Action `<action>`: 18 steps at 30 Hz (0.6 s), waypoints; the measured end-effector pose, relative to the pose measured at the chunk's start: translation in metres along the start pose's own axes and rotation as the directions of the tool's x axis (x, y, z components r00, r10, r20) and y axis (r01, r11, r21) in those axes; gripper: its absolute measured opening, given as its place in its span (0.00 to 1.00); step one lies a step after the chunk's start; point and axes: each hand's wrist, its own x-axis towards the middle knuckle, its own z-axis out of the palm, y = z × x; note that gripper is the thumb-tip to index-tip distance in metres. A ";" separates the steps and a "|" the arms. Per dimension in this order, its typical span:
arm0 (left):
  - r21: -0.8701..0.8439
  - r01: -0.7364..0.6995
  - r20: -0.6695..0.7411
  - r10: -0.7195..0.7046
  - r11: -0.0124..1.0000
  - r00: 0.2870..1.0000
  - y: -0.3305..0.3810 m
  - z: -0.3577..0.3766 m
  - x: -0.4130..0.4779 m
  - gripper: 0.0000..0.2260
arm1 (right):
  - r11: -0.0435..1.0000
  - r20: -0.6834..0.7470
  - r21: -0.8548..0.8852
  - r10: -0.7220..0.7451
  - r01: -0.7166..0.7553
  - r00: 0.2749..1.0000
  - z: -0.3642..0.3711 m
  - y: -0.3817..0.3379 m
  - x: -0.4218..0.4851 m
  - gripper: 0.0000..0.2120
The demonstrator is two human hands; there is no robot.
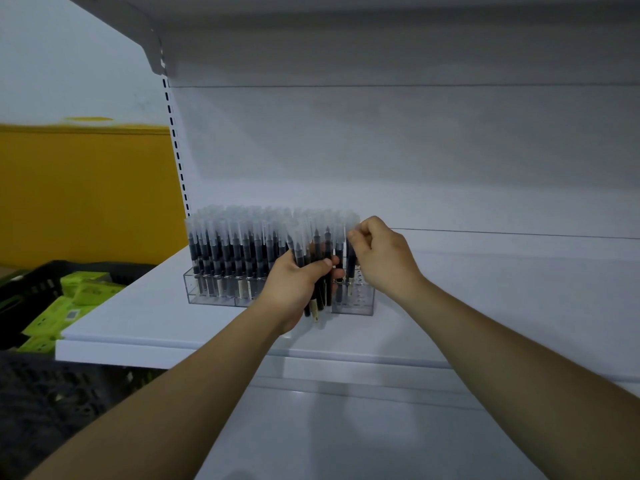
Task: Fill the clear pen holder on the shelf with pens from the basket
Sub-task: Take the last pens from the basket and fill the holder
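Nothing legible; the green boxes (86,292) perhaps carry print, too blurred to read.

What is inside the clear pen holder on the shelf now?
The pen holder holds upright black pens on its left; empty holes show at its right end. The left hand, gripping a pen bundle, hides the middle. The right hand pinches a single pen.

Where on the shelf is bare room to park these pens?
Bare white shelf board right of the clear acrylic pen holder, to the frame edge; also the strip along the front lip. Crowded: the holder's right end, where left hand and right hand hold black pens.
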 end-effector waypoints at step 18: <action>0.049 -0.015 0.116 0.009 0.999 0.993 0.007 0.015 -0.003 0.10 | 0.954 -0.044 0.279 -0.100 0.108 0.994 -0.020 -0.020 -0.005 0.03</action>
